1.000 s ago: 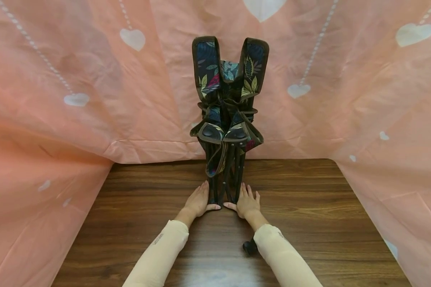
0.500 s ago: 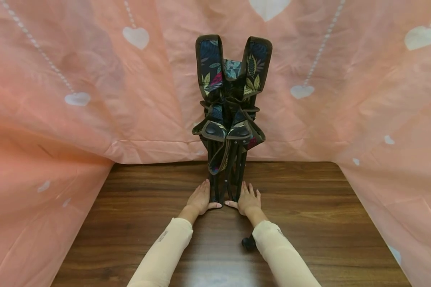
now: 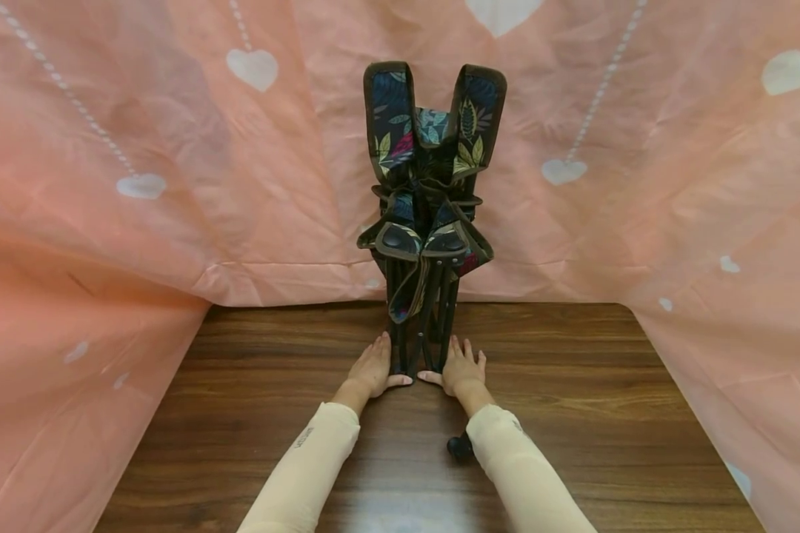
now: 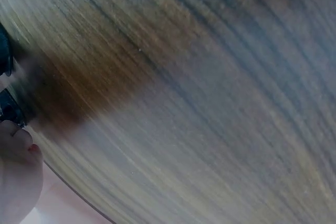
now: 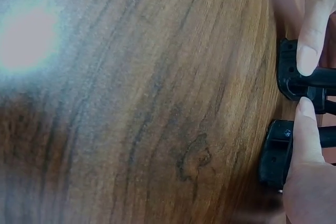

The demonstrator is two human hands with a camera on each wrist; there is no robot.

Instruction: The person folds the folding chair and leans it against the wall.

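Note:
A folded camp chair with dark leaf-print fabric and black legs stands upright at the back of the wooden table. My left hand lies flat on the table against the left side of its legs, fingers straight. My right hand mirrors it on the right side. Both thumbs reach across in front of the legs and almost meet. In the right wrist view, my right hand has its thumb on a black plastic foot, and another thumb touches a second foot. The left wrist view is blurred wood, with the left hand at the edge.
A pink sheet with white hearts hangs behind the table and down both sides, and the chair stands close to it. A small black object sits under my right forearm. Bare wood stretches to both sides of the hands.

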